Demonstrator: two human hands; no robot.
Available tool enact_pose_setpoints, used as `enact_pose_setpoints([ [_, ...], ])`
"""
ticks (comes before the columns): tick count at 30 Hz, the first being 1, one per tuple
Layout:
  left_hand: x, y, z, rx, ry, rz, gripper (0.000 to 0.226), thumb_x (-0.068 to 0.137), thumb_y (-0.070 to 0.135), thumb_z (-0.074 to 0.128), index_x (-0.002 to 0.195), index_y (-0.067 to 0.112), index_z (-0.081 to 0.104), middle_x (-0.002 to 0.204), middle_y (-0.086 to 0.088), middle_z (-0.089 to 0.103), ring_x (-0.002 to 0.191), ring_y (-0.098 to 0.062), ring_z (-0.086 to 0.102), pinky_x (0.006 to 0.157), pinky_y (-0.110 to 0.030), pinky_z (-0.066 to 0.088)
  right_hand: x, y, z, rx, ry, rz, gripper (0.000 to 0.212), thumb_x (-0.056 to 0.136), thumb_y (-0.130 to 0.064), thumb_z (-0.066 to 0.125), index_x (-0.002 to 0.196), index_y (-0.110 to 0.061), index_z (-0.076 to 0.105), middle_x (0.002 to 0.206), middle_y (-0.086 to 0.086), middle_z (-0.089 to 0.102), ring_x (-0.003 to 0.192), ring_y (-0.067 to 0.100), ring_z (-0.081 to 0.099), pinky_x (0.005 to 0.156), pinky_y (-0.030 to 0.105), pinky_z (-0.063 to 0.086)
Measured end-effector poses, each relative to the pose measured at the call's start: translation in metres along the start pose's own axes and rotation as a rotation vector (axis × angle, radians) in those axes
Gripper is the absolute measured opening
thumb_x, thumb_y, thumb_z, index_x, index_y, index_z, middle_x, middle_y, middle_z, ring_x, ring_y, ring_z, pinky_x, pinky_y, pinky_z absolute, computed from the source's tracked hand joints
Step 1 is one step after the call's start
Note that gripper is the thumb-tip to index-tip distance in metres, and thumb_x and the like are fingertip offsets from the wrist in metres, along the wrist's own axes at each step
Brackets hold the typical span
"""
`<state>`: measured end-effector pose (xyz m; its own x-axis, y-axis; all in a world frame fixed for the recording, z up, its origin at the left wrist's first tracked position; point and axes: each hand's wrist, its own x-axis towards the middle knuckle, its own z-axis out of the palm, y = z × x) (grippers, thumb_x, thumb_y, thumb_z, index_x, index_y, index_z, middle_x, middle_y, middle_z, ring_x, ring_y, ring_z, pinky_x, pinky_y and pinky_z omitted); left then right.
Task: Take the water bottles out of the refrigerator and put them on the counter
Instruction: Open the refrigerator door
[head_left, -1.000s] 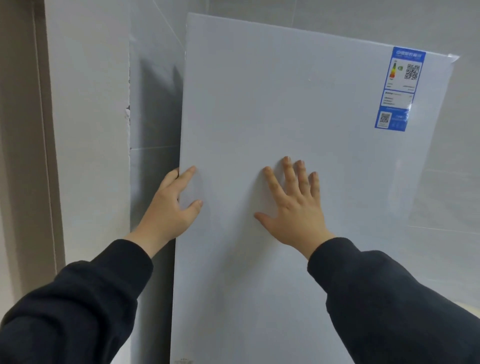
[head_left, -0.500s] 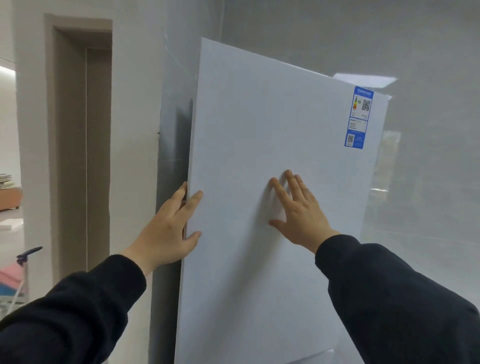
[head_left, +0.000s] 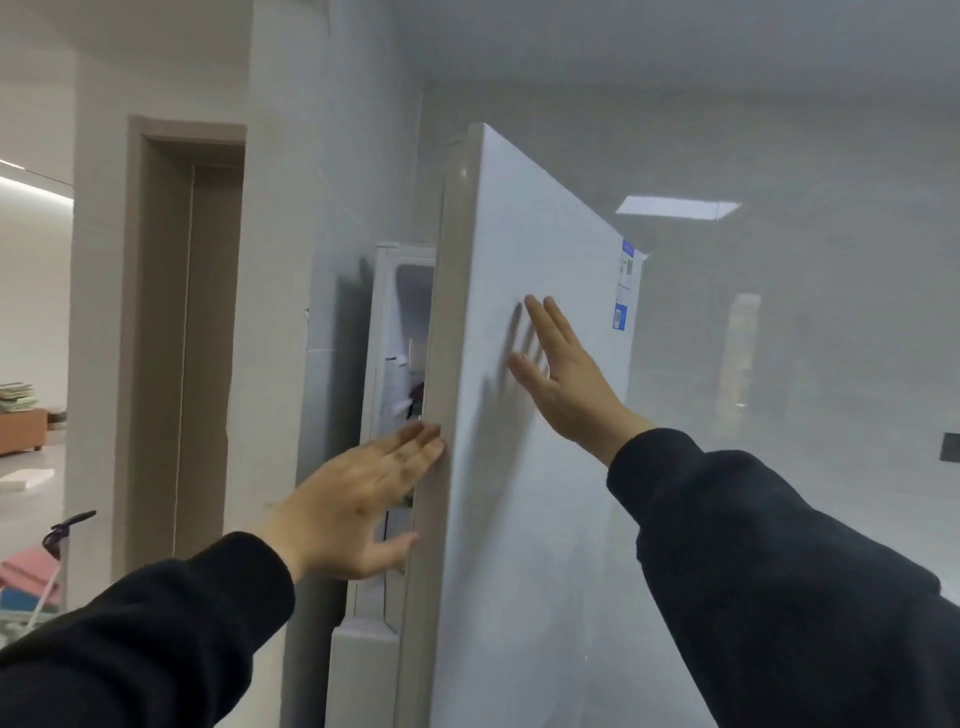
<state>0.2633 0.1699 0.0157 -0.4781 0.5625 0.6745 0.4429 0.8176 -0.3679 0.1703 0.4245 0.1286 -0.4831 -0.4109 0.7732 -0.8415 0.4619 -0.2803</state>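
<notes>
The white refrigerator door (head_left: 524, 519) stands partly open, swung out toward me on hinges at the right. My left hand (head_left: 358, 499) is flat with fingers extended, its fingertips against the door's beige left edge (head_left: 436, 364). My right hand (head_left: 561, 379) lies flat on the door's front face, fingers spread. Through the narrow gap I see a slice of the refrigerator interior (head_left: 405, 364) with some dark items, too little to make out any water bottles. Neither hand holds anything.
A blue energy label (head_left: 623, 286) sits on the door's upper right. Grey tiled wall runs behind and to the right. A doorway (head_left: 182, 338) is at the left, with a living area, a wooden bench (head_left: 23, 428) and a pink item (head_left: 26, 577) beyond.
The refrigerator door has swung open from shut, exposing its edge and part of the interior. My left hand went from gripping the edge to flat against it. My view has turned left.
</notes>
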Motion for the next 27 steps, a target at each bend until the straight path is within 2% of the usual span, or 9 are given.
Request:
enact_pose_setpoints([
  [2,0.010,0.017,-0.005,0.027,-0.009,0.087,0.099,0.083,0.049,0.063,0.159,0.014,0.010,0.167,-0.006,0.010,0.152,-0.021,0.010,0.122,-0.033,0.012,0.001,-0.023,-0.025,-0.060,0.034,-0.074,0.080,0.095,-0.058,0.050,0.158,-0.038,0.004,0.168,-0.007,-0.004,0.152,0.010,0.002,0.118,0.030,0.012],
  [4,0.020,0.032,-0.008,0.065,-0.018,0.155,0.100,0.085,0.052,0.060,0.160,0.018,0.003,0.168,-0.001,-0.001,0.153,-0.024,0.009,0.121,-0.038,0.014,-0.001,-0.036,-0.049,-0.113,0.059,-0.102,0.088,0.093,-0.059,0.054,0.158,-0.037,-0.001,0.168,-0.005,-0.005,0.153,0.014,0.001,0.116,0.031,0.012],
  [10,0.052,0.066,-0.015,0.125,-0.038,0.279,0.094,0.086,0.056,0.056,0.160,0.019,0.010,0.168,-0.003,0.003,0.153,-0.026,0.005,0.121,-0.042,0.009,-0.024,-0.048,-0.107,-0.294,0.087,-0.153,0.097,0.090,-0.048,0.059,0.159,-0.026,-0.005,0.168,-0.008,-0.002,0.152,0.009,0.004,0.113,0.022,0.013],
  [12,0.062,0.076,-0.015,0.125,-0.044,0.308,0.093,0.085,0.057,0.055,0.159,0.021,0.013,0.168,-0.002,0.004,0.153,-0.026,0.006,0.123,-0.043,0.009,-0.032,-0.047,-0.122,-0.323,0.078,-0.125,0.098,0.089,-0.048,0.060,0.158,-0.027,-0.006,0.168,-0.010,0.000,0.151,0.012,0.014,0.111,0.023,0.019],
  [15,0.078,0.094,-0.021,0.170,-0.068,0.336,0.091,0.084,0.061,0.052,0.159,0.024,0.017,0.167,-0.003,0.011,0.152,-0.027,0.008,0.117,-0.050,0.013,-0.046,-0.041,-0.144,-0.399,0.084,-0.092,0.098,0.090,-0.049,0.061,0.157,-0.032,-0.008,0.167,-0.010,0.006,0.145,0.019,0.032,0.105,0.025,0.028],
  [17,0.091,0.108,-0.024,0.177,-0.072,0.377,0.089,0.084,0.061,0.052,0.158,0.025,0.020,0.166,-0.002,0.016,0.151,-0.026,0.012,0.117,-0.049,0.014,-0.057,-0.037,-0.159,-0.448,0.101,-0.072,0.098,0.089,-0.050,0.061,0.157,-0.035,-0.008,0.167,-0.009,0.011,0.140,0.020,0.040,0.103,0.028,0.033],
  [20,0.111,0.130,-0.029,0.182,-0.064,0.433,0.087,0.083,0.059,0.053,0.157,0.024,0.024,0.164,-0.003,0.021,0.150,-0.026,0.019,0.117,-0.047,0.010,-0.076,-0.032,-0.183,-0.469,0.134,-0.012,0.096,0.087,-0.049,0.059,0.157,-0.036,-0.006,0.165,-0.007,0.019,0.134,0.022,0.048,0.103,0.037,0.044],
  [22,0.126,0.148,-0.030,0.190,-0.061,0.462,0.085,0.083,0.057,0.055,0.156,0.023,0.027,0.164,-0.004,0.023,0.150,-0.027,0.021,0.119,-0.045,0.009,-0.088,-0.030,-0.197,-0.477,0.145,0.042,0.095,0.088,-0.043,0.060,0.157,-0.035,-0.005,0.163,-0.006,0.026,0.126,0.023,0.055,0.098,0.042,0.050],
  [27,0.166,0.201,-0.018,0.188,-0.117,0.474,0.083,0.089,0.053,0.051,0.159,0.024,0.015,0.167,-0.005,0.005,0.153,-0.026,-0.001,0.119,-0.041,-0.012,-0.118,-0.021,-0.231,-0.467,0.199,0.188,0.090,0.089,-0.026,0.059,0.158,-0.035,0.002,0.156,-0.004,0.040,0.116,0.020,0.062,0.091,0.038,0.052],
])
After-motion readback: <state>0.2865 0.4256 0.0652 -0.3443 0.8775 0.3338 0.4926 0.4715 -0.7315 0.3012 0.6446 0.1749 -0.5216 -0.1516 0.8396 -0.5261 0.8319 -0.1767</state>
